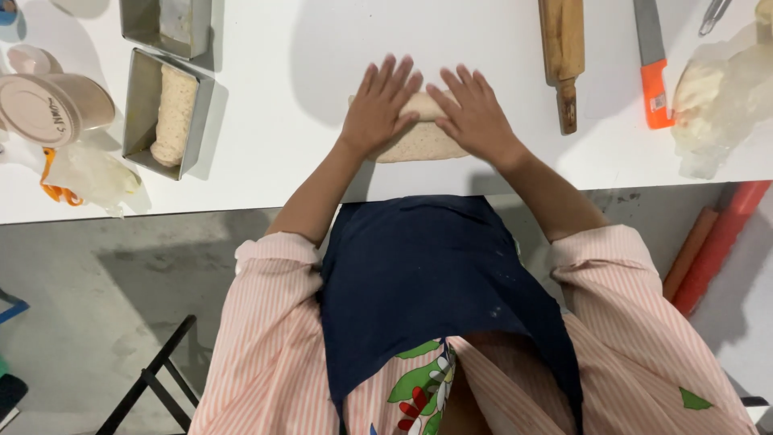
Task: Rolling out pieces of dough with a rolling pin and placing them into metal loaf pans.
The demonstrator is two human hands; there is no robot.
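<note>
A pale, speckled piece of dough [419, 141] lies on the white table [282, 169] near its front edge. My left hand [378, 105] rests flat on the dough's left part, fingers spread and pointing away from me. My right hand [475, 113] presses on its right part in the same way. Both palms cover most of the dough's top. Neither hand grips anything.
Left of me a metal loaf tin [138, 113] holds a shaped dough log [174, 114]; a second tin [145, 28] stands behind it. A lidded tub [48, 109] is far left. Wooden rolling pin [562, 56], orange-handled scraper [654, 68] and bagged dough [721, 97] lie right.
</note>
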